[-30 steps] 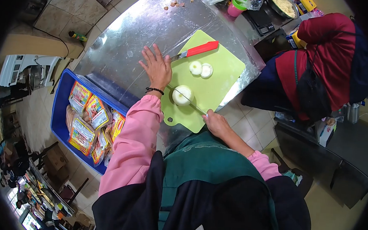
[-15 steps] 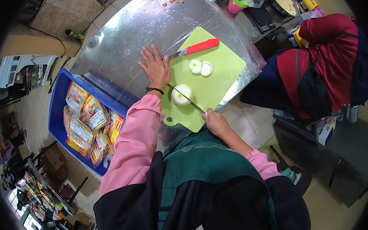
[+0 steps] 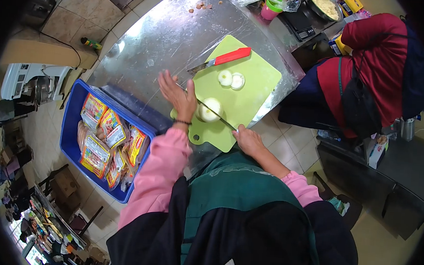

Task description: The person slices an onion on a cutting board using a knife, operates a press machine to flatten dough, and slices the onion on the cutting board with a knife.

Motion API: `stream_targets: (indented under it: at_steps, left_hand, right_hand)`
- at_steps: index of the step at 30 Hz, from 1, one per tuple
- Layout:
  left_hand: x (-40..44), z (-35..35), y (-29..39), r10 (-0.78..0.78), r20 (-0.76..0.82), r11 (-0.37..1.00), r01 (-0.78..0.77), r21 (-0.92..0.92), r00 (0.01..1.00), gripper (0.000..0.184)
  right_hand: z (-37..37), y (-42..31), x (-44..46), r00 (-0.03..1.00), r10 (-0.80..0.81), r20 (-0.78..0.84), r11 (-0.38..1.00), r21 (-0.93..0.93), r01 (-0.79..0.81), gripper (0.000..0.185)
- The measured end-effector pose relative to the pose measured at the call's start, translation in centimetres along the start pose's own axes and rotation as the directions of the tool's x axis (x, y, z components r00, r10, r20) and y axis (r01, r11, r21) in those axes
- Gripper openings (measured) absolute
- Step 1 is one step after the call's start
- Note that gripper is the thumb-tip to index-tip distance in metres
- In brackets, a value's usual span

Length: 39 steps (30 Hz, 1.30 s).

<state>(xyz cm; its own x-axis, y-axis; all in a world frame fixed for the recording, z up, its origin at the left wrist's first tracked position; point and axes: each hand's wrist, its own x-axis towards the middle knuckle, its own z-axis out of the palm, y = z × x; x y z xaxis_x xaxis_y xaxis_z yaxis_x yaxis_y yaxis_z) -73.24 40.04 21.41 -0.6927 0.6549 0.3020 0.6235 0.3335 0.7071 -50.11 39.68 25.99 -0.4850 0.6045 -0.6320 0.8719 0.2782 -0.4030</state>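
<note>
On the green cutting board (image 3: pixel 259 82) sits a peeled white onion (image 3: pixel 212 114), with a knife blade (image 3: pixel 219 116) lying across its top. My right hand (image 3: pixel 250 140) is closed around the handle of this knife at the board's near right edge. My left hand (image 3: pixel 179 99) is open, fingers stretched out and thumb apart, beside the blade's far end; whether it touches the blade I cannot tell. Two cut onion pieces (image 3: pixel 231 80) lie farther up the board. Beyond them rests a red-handled cutter (image 3: pixel 232 56), its blade reaching past the board's left edge.
A blue bin (image 3: pixel 68 138) of packaged food (image 3: pixel 95 155) stands left of the metal table (image 3: pixel 144 46). Brown scraps (image 3: pixel 199 6) lie at the table's far side. A person in a maroon top (image 3: pixel 381 70) is at the right, near a scale (image 3: pixel 303 29) and a pink-green cup (image 3: pixel 270 10).
My left hand has lifted and turned, coming off the table beside the cutter toward the knife's far end. My right hand and the onion stay nearly in place.
</note>
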Motion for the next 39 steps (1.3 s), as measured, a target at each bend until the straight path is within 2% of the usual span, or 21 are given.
stream_targets:
  at_steps: [1,5,10,14,16,17,18,20,21,23,24,26,28,30,32,34,36,37,39]
  left_hand:
    - [-1.7,-1.2,0.8,-0.002,-0.006,0.998,0.002,-0.06,1.0,0.072]
    - [-9.3,-2.6,3.2,-0.08,0.232,0.99,0.104,-0.093,0.969,0.079]
    - [-10.2,-1.2,2.5,-0.106,0.255,0.973,0.154,-0.173,0.961,0.086]
    - [-9.7,-1.4,2.4,-0.113,0.259,0.984,0.144,-0.101,0.959,0.081]
    - [-9.2,-1.6,2.1,-0.177,0.316,0.946,0.25,-0.207,0.932,0.079]
    - [-9.2,-1.8,2.0,-0.12,0.31,0.965,0.184,-0.188,0.943,0.077]
    - [-9.1,-2.0,2.0,-0.118,0.31,0.966,0.182,-0.185,0.943,0.077]
    - [-8.9,-2.4,2.0,-0.219,0.391,0.913,0.329,-0.242,0.894,0.075]
    - [-8.8,-2.7,2.5,-0.22,0.39,0.914,0.328,-0.237,0.894,0.075]
    - [-8.7,-3.3,3.4,-0.161,0.355,0.974,0.206,-0.094,0.921,0.072]
    - [-8.8,-3.6,4.1,-0.162,0.357,0.974,0.207,-0.092,0.92,0.072]
    - [-8.8,-4.1,5.4,-0.099,0.363,0.98,0.028,0.197,0.927,0.071]
    - [-8.6,-4.1,5.8,-0.127,0.38,0.967,0.029,0.254,0.916,0.072]
    - [-8.0,-4.2,6.3,-0.157,0.398,0.949,0.026,0.315,0.904,0.074]
    - [-7.5,-3.9,7.1,-0.218,0.453,0.896,-0.007,0.444,0.865,0.076]
    - [-7.7,-2.8,6.6,-0.163,0.438,0.885,-0.066,0.461,0.884,0.077]
    - [-8.1,-2.1,5.8,-0.101,0.426,0.87,-0.128,0.476,0.899,0.078]
    - [-8.3,-1.9,5.4,-0.064,0.409,0.884,-0.139,0.447,0.91,0.076]
    - [-8.7,-1.8,5.2,-0.026,0.399,0.895,-0.157,0.418,0.916,0.075]
  right_hand:
    - [-0.1,0.0,0.0,1.0,-0.011,0.0,1.0,-0.001,0.011,0.035]
    - [-0.3,0.5,0.4,0.999,-0.039,0.029,0.999,-0.012,0.039,0.036]
    - [-0.5,1.4,0.7,0.995,-0.076,0.056,0.997,0.028,0.075,0.037]
    - [-0.5,2.2,1.0,0.989,-0.136,0.056,0.981,0.15,0.127,0.038]
    - [-0.5,2.6,1.1,0.987,-0.152,0.048,0.972,0.186,0.141,0.038]
    - [-0.4,2.7,1.2,0.985,-0.169,0.044,0.968,0.195,0.157,0.039]
    - [-0.4,2.8,1.2,0.982,-0.186,0.039,0.963,0.204,0.174,0.039]
    - [-0.3,3.0,0.9,0.98,-0.196,0.027,0.958,0.22,0.186,0.039]
    - [-0.5,2.9,0.6,0.979,-0.202,0.015,0.953,0.231,0.194,0.039]
    - [-0.9,2.6,0.0,0.972,-0.233,0.039,0.948,0.234,0.217,0.038]
    - [-1.1,2.5,-0.3,0.964,-0.26,0.061,0.942,0.233,0.24,0.037]
    - [0.1,3.2,0.1,0.952,-0.301,0.055,0.925,0.261,0.277,0.036]
    - [0.3,3.3,0.0,0.937,-0.345,0.045,0.903,0.289,0.319,0.036]
    - [0.1,3.5,-0.4,0.965,-0.26,0.026,0.925,0.293,0.242,0.033]
    - [-0.4,3.6,-0.5,0.966,-0.259,0.001,0.931,0.265,0.249,0.03]
    - [-0.6,3.9,-0.5,0.967,-0.253,-0.026,0.938,0.24,0.252,0.029]
    - [-0.8,4.1,-0.6,0.912,-0.348,-0.215,0.895,0.214,0.392,0.027]
    - [-1.1,4.2,-0.7,0.915,-0.343,-0.214,0.895,0.222,0.387,0.027]
    - [-1.7,4.2,-0.9,0.932,-0.345,-0.114,0.927,0.116,0.358,0.032]
